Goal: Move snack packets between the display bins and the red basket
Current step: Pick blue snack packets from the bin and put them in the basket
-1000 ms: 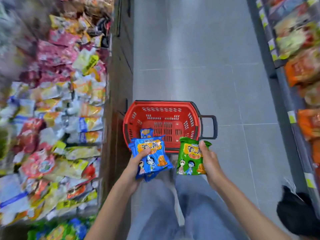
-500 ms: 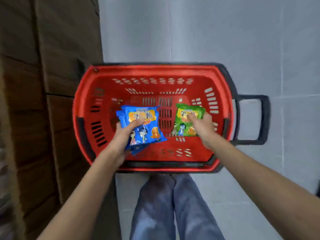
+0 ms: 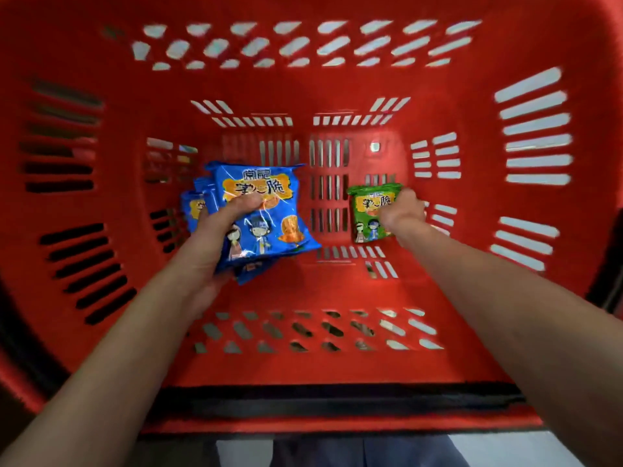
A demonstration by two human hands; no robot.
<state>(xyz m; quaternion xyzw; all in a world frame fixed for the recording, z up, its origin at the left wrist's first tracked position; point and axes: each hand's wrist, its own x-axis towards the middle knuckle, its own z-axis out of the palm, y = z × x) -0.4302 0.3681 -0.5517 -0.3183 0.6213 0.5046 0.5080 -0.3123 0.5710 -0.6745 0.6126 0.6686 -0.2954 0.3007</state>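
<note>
Both hands are low inside the red basket (image 3: 303, 82), and each one holds snack packets. The left hand (image 3: 215, 237) grips a small stack of blue packets (image 3: 266, 210): its fingers (image 3: 244, 203) are curled around the left edge of the stack, the thumb lies across the printed face, and the rest of the stack extends to the right of the fingers. The long axis of the top packet runs away from the person, a little tilted. The right hand (image 3: 403, 212) pinches one green packet (image 3: 367, 214) at its right edge, so the packet lies to the left of those fingers, also with its long axis pointing away from the person. The two loads are well apart, with bare slotted floor of the basket between them. I cannot tell if the packets already touch the floor or hang just above it. In my judgement the step in hand is the putting down, so the important relation is the floor below the fingers: both hands need only to open there.
</note>
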